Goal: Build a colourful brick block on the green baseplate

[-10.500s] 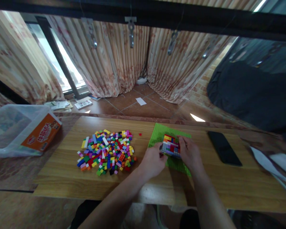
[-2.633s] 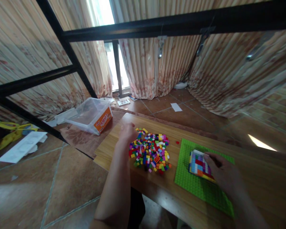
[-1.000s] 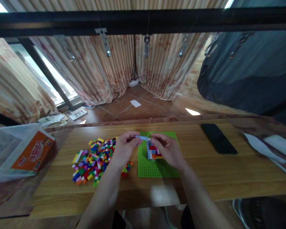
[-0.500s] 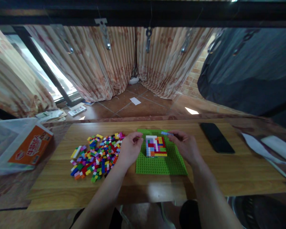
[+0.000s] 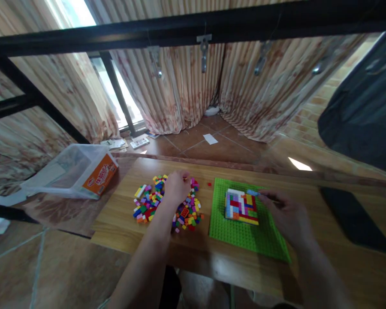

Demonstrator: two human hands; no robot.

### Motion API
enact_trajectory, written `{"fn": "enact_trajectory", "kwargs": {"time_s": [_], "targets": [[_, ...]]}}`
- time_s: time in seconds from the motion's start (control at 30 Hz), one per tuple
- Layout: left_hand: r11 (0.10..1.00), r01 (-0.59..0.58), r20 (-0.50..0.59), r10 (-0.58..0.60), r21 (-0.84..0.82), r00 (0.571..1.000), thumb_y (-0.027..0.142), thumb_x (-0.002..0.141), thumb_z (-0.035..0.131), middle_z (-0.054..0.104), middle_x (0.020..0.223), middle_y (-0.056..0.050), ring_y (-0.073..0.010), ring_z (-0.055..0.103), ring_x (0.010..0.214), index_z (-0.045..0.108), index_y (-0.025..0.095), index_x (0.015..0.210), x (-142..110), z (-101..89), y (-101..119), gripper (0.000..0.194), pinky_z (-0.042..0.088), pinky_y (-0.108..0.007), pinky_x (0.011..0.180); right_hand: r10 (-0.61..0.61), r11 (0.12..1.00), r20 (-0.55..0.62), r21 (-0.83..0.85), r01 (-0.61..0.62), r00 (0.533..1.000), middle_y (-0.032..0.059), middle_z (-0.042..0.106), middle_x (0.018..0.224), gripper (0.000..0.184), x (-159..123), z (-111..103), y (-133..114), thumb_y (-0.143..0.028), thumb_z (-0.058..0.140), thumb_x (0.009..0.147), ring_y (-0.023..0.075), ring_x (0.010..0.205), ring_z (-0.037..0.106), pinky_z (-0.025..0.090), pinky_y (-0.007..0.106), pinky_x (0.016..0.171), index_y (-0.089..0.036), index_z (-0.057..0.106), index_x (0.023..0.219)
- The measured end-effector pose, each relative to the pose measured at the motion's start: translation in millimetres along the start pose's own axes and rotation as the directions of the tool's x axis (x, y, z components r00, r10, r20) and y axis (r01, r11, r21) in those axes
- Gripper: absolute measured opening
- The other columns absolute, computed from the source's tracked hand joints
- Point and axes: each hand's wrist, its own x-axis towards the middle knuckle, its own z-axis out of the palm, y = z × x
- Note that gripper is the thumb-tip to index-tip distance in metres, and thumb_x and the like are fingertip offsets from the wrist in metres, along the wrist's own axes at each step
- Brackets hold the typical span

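Note:
My left hand (image 5: 177, 188) is over the far part of a loose pile of coloured toy bricks (image 5: 152, 199). Its fingers are curled together, and anything between them is hidden. On the right, my right hand (image 5: 284, 210) pinches a light blue brick (image 5: 252, 192) at the far right corner of a flat block of assembled bricks (image 5: 241, 207). I cannot tell whether the blue brick touches the block. The block, patterned in white, red, yellow, purple and blue, sits on a green studded baseplate (image 5: 220, 227).
A small red brick (image 5: 209, 184) lies alone between pile and baseplate. A dark phone (image 5: 354, 219) rests at the table's right. Left of the wooden table (image 5: 125, 231) stands a clear plastic bin (image 5: 73, 171) with an orange label. A black bar (image 5: 176, 32) with hanging clips crosses above.
My left hand has moved from beside the baseplate to over the brick pile. My right hand still holds the light blue brick, now close to the block's corner. The view has turned left.

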Motion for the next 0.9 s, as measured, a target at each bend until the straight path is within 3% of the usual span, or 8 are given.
{"fn": "enact_trajectory", "kwargs": {"time_s": [0.13,0.27,0.4,0.57,0.9], "targets": [[0.999,-0.018,0.013,0.018,0.050,1.000,0.012,0.081,0.053,0.073,0.108,-0.010,-0.0218,0.067,0.100,0.072,0.015,0.107,5,-7.0,-11,0.032,0.049,-0.033,0.094,-0.058,0.998,0.018,0.021,0.058,0.998,0.0057,0.071,0.106,0.028,0,6,1,-0.049,0.065,0.077,0.0224,0.094,0.066,0.053,0.035,0.078,-0.024,0.072,0.085],[0.983,-0.164,0.071,0.159,0.080,0.985,0.012,0.081,0.053,0.072,0.114,-0.010,-0.0231,0.063,0.110,0.073,0.016,0.109,6,-3.7,-12,0.034,0.042,-0.036,0.105,-0.078,0.997,-0.003,0.024,0.078,0.997,0.0061,0.070,0.106,0.028,1,8,1,-0.049,0.064,0.077,0.0228,0.096,0.065,0.053,0.035,0.078,-0.024,0.073,0.084],[0.973,-0.227,0.110,0.222,0.034,0.969,0.009,0.078,0.053,0.071,0.118,-0.008,-0.0216,0.063,0.110,0.072,0.018,0.110,8,-8.5,-17,0.038,0.043,-0.034,0.105,-0.062,0.998,-0.015,0.028,0.062,0.998,0.0062,0.071,0.106,0.029,1,5,0,-0.050,0.065,0.077,0.0226,0.093,0.066,0.053,0.036,0.078,-0.023,0.073,0.085],[0.953,-0.301,0.137,0.303,-0.036,0.943,0.012,0.078,0.058,0.074,0.106,-0.007,-0.0225,0.065,0.100,0.076,0.022,0.097,4,-9.8,-13,0.029,0.046,-0.037,0.099,-0.051,0.998,-0.024,0.030,0.052,0.998,0.0056,0.072,0.100,0.028,-1,4,-3,-0.048,0.065,0.078,0.0223,0.089,0.066,0.053,0.037,0.080,-0.023,0.072,0.087],[0.943,-0.295,0.132,0.277,0.152,0.952,0.012,0.080,0.054,0.073,0.085,-0.007,-0.0213,0.064,0.085,0.075,0.020,0.079,0,12.8,7,0.023,0.046,-0.035,0.091,-0.029,0.997,-0.049,0.065,0.032,0.998,0.0057,0.072,0.086,0.032,-2,3,-8,-0.049,0.065,0.078,0.0188,0.075,0.065,0.052,0.032,0.070,-0.020,0.073,0.089]]}}
